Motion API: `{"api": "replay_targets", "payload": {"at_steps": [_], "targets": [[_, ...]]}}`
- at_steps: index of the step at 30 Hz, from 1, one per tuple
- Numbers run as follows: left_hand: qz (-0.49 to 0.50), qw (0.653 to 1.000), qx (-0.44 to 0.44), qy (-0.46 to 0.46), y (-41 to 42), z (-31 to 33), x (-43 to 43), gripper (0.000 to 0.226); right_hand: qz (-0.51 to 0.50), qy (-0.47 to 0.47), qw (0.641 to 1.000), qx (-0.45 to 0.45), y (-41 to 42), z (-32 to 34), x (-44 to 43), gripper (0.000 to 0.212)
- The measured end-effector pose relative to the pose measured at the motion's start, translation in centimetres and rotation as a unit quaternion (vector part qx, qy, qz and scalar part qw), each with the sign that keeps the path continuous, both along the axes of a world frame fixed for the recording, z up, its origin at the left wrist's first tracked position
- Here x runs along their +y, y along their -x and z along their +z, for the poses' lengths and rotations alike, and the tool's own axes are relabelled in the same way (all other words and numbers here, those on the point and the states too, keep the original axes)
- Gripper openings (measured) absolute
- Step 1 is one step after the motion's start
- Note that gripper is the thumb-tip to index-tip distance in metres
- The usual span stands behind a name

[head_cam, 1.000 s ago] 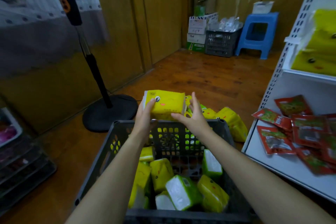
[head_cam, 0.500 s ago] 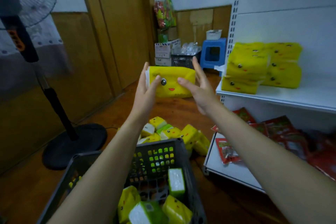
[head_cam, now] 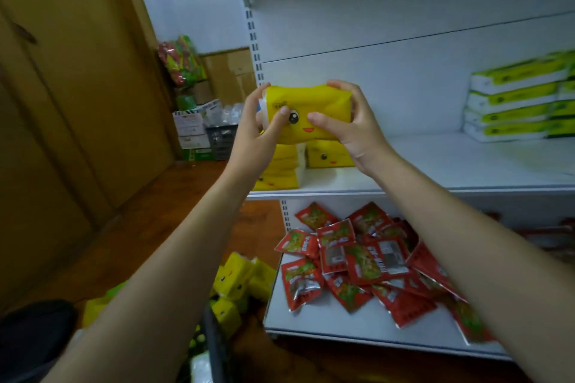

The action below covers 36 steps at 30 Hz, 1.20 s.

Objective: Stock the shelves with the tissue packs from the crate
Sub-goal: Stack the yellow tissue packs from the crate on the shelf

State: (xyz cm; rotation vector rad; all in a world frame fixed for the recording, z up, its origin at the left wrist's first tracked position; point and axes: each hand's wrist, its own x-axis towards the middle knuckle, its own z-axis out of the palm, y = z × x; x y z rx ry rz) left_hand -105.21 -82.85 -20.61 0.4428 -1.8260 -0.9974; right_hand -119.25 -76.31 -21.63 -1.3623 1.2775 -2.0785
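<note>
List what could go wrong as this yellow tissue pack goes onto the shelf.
Both the left hand and right hand grip the yellow tissue pack by its ends, close to the stacked packs at the shelf edge; a careless placement could topple that stack. If it slips, it may land on the red snack packets below.

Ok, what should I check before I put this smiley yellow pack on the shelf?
1. Left grip and right grip each hold an end of the yellow pack: ok.
2. Pack raised above the stacked yellow packs: ok.
3. Bare room on the shelf right of the stack: ok.
4. Smiley face toward you, matching the stacked ones: ok.
5. Stack steady enough for one more: cannot tell, it is partly hidden.
</note>
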Motion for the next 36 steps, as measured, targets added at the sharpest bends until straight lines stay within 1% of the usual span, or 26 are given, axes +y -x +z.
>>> {"api": "replay_targets", "payload": {"at_steps": [2, 4, 6, 9, 10, 11, 12, 13, 14, 15, 16, 18, 20, 26, 28, 31, 36], "targets": [[-0.011, 1.000, -0.020, 0.011, 3.1, 0.1, 0.1, 0.040, -0.020, -0.017, 1.000, 0.001, 3.4, -0.5, 0.4, 0.068], [-0.021, 0.998, -0.041, 0.031, 5.6, 0.4, 0.1, 0.044, -0.030, -0.019, 0.999, 0.007, 6.0, -0.3, 0.8, 0.062], [0.006, 0.993, -0.093, 0.074, 7.6, 0.9, -0.2, 0.053, -0.047, -0.017, 0.999, 0.014, 8.2, -0.3, 0.5, 0.054], [0.055, 0.977, -0.177, 0.108, 9.5, 1.4, -1.9, 0.070, -0.084, -0.022, 0.996, 0.012, 10.7, -0.9, -1.2, 0.050], [0.100, 0.961, -0.219, 0.136, 9.7, 1.4, -2.7, 0.075, -0.100, -0.028, 0.994, 0.018, 11.3, -1.1, -2.1, 0.049], [0.162, 0.930, -0.280, 0.176, 9.7, 1.3, -3.7, 0.077, -0.114, -0.033, 0.993, 0.026, 11.8, -1.5, -3.0, 0.049], [0.225, 0.887, -0.344, 0.211, 9.4, 1.1, -4.5, 0.076, -0.123, -0.037, 0.991, 0.031, 12.3, -1.8, -3.9, 0.049], [0.266, 0.848, -0.400, 0.225, 9.0, 0.7, -5.3, 0.073, -0.127, -0.042, 0.990, 0.034, 12.7, -2.2, -4.9, 0.049], [0.282, 0.821, -0.445, 0.219, 8.5, 0.2, -5.9, 0.071, -0.130, -0.050, 0.990, 0.038, 13.0, -2.6, -5.9, 0.049], [0.281, 0.807, -0.478, 0.202, 8.0, -0.5, -6.4, 0.071, -0.134, -0.063, 0.988, 0.047, 13.2, -3.0, -6.7, 0.050], [0.272, 0.804, -0.496, 0.184, 7.6, -1.4, -6.8, 0.073, -0.141, -0.079, 0.985, 0.059, 13.3, -3.5, -7.4, 0.052], [0.263, 0.809, -0.496, 0.173, 7.0, -2.8, -7.5, 0.080, -0.150, -0.100, 0.980, 0.088, 13.2, -4.5, -8.6, 0.055], [0.275, 0.809, -0.484, 0.189, 7.1, -3.4, -8.0, 0.086, -0.151, -0.104, 0.978, 0.099, 13.0, -5.5, -9.5, 0.057], [0.293, 0.797, -0.483, 0.213, 7.4, -4.2, -8.0, 0.087, -0.165, -0.116, 0.975, 0.088, 13.5, -6.7, -10.8, 0.064], [0.293, 0.797, -0.484, 0.211, 7.4, -4.3, -7.9, 0.084, -0.174, -0.115, 0.973, 0.093, 13.6, -6.5, -11.1, 0.064], [0.295, 0.796, -0.485, 0.211, 7.4, -4.3, -7.9, 0.074, -0.195, -0.094, 0.971, 0.105, 13.3, -6.4, -11.1, 0.062], [0.291, 0.795, -0.486, 0.215, 7.4, -4.4, -7.7, 0.068, -0.230, -0.070, 0.962, 0.131, 12.9, -6.8, -11.1, 0.058]]}}
